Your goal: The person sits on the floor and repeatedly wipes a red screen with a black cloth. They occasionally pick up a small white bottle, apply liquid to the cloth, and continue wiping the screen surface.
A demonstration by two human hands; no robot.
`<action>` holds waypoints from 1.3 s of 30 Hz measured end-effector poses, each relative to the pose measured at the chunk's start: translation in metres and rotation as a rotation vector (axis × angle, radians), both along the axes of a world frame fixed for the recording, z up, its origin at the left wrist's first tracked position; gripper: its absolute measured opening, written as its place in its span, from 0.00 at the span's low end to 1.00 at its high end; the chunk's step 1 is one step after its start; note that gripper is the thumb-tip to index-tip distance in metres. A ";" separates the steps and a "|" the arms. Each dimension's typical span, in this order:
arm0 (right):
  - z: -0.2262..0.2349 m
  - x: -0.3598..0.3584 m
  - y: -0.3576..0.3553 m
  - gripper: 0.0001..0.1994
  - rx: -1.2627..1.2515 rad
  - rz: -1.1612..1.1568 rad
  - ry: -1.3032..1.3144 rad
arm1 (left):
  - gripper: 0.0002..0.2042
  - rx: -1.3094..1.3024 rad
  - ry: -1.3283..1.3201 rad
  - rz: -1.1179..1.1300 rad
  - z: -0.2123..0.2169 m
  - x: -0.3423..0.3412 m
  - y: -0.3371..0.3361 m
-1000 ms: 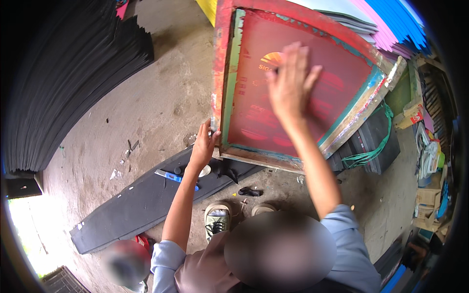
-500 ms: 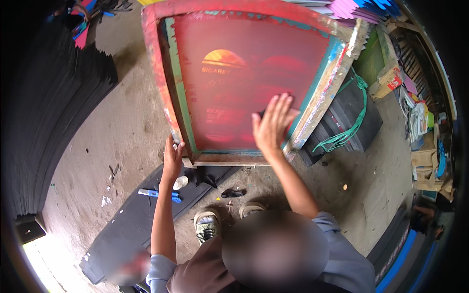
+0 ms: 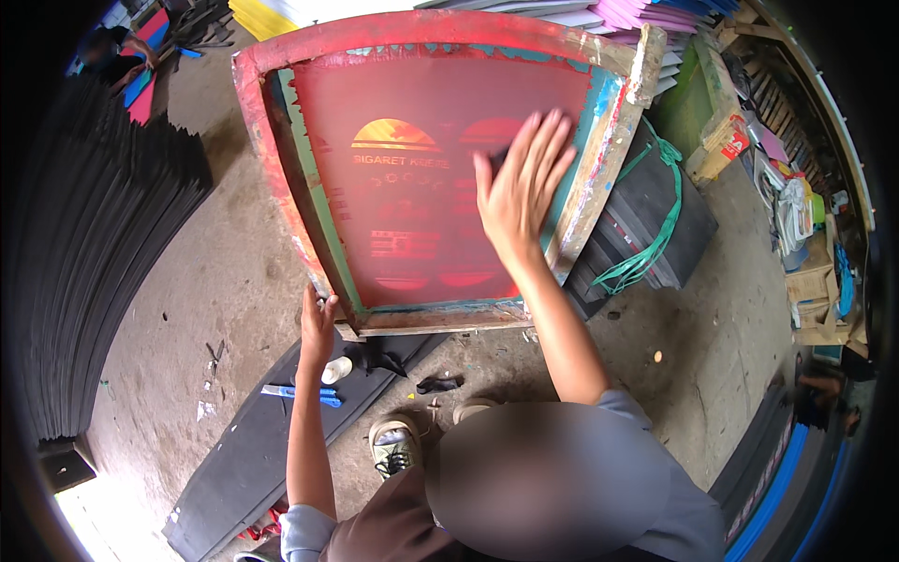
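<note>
A silk-screen frame (image 3: 449,31) is tilted up in front of me, its wood smeared with red, green and blue paint. Its translucent red mesh (image 3: 412,215) bears pale and orange printed shapes. My left hand (image 3: 316,323) grips the frame at its lower left corner. Flat against the right part of the mesh lies my right hand (image 3: 526,187), fingers stretched. A small dark pad (image 3: 499,158) shows between its thumb and forefinger; most of it is hidden beneath the palm, so I cannot tell whether it is cloth or foam.
Black sheets (image 3: 103,253) are stacked high at the left. Below the frame, a blue cutter knife (image 3: 302,394) and a white round item (image 3: 336,371) lie on black sheeting (image 3: 225,478). A black bundle (image 3: 646,220) tied with green twine stands right. Another person (image 3: 122,56) is far left.
My right hand has slid up the mesh, the dark pad moving with it. In the picture, the frame and my left hand have shifted left and slightly down.
</note>
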State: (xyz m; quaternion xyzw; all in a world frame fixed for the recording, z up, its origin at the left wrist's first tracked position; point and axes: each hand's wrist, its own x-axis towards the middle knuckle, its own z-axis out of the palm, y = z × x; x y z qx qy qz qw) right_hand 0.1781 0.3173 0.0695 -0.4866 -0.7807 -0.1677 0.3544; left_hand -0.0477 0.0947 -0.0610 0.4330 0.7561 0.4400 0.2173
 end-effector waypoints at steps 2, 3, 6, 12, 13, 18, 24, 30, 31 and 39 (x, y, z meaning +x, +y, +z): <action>0.022 -0.026 0.013 0.37 0.058 -0.009 0.008 | 0.23 -0.002 0.009 -0.009 0.003 0.002 0.001; 0.022 -0.034 0.013 0.37 0.079 0.055 -0.022 | 0.24 -0.005 -0.001 -0.025 0.006 0.005 0.004; -0.048 -0.033 -0.029 0.31 0.061 0.546 -0.537 | 0.22 0.000 -0.021 -0.047 0.007 0.002 0.005; -0.055 -0.012 -0.010 0.31 0.527 0.294 -0.995 | 0.23 0.000 0.013 -0.049 0.014 0.002 0.003; -0.020 -0.028 0.002 0.31 0.506 0.216 -0.811 | 0.24 -0.039 -0.021 -0.029 0.020 0.000 0.000; 0.017 -0.082 -0.010 0.31 0.144 0.289 -0.206 | 0.25 0.004 0.002 -0.074 0.020 -0.002 -0.003; -0.117 -0.014 -0.078 0.25 -0.128 1.108 -0.741 | 0.22 0.069 0.038 -0.112 0.035 -0.002 -0.024; -0.037 0.027 -0.069 0.27 -0.364 1.018 -0.421 | 0.20 0.081 -0.232 -0.080 0.111 -0.004 -0.108; -0.014 0.024 -0.076 0.28 -0.401 0.922 -0.261 | 0.20 0.083 -0.294 -0.102 0.126 0.002 -0.121; 0.109 -0.058 -0.188 0.07 -0.457 1.135 0.093 | 0.21 0.434 -0.558 -0.087 0.210 0.049 -0.169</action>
